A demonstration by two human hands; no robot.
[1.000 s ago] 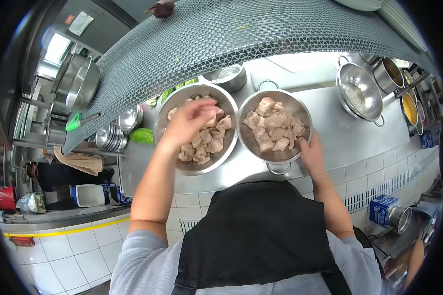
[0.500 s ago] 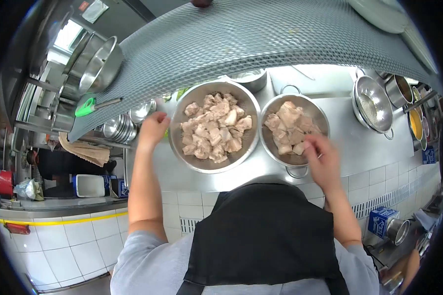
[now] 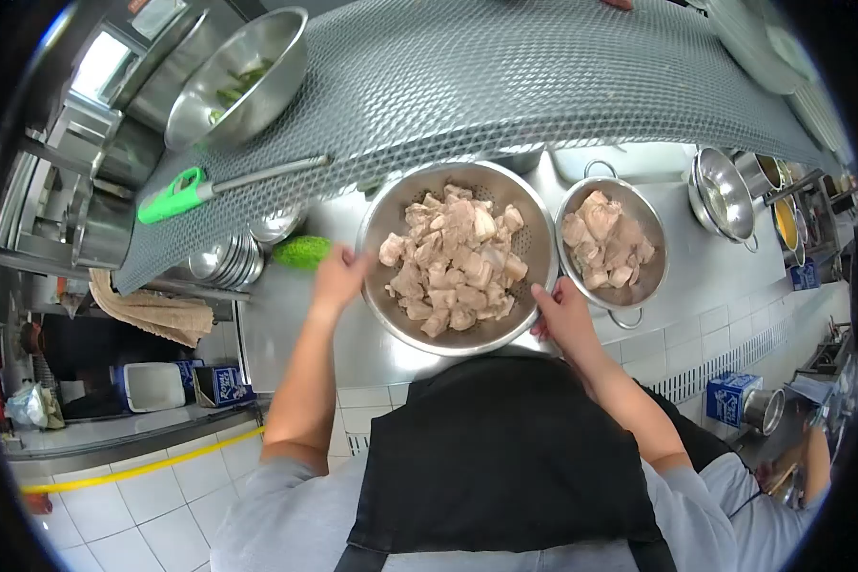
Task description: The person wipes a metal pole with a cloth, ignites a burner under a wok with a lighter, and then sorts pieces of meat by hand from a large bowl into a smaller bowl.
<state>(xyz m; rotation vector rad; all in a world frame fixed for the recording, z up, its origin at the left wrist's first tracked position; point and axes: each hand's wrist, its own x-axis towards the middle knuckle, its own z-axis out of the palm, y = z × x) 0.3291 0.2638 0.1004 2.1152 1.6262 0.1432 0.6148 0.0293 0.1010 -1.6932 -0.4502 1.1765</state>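
Chunks of pale cooked meat (image 3: 453,259) are heaped in a large steel colander (image 3: 379,303) on the counter in front of me. My right hand (image 3: 566,316) grips its lower right rim, thumb on top and fingers curled underneath. Over at the left rim, my left hand (image 3: 339,278) is at the edge, its fingers smeared by motion. A smaller steel colander (image 3: 660,269) with two loop handles stands just right of the large one and holds more meat pieces (image 3: 608,238). Left of my left hand lies a bumpy green vegetable (image 3: 301,252).
A mesh-covered shelf (image 3: 486,67) overhangs the counter's back, carrying a steel bowl (image 3: 281,81) and a green-handled tool (image 3: 176,197). Stacked metal bowls (image 3: 229,262) sit at left, strainers (image 3: 725,195) at right. Another person's arm (image 3: 816,462) shows at lower right.
My right hand has left the meat in the smaller colander and taken hold of the large colander's right rim. My left hand has come closer to its left rim. The view has shifted.
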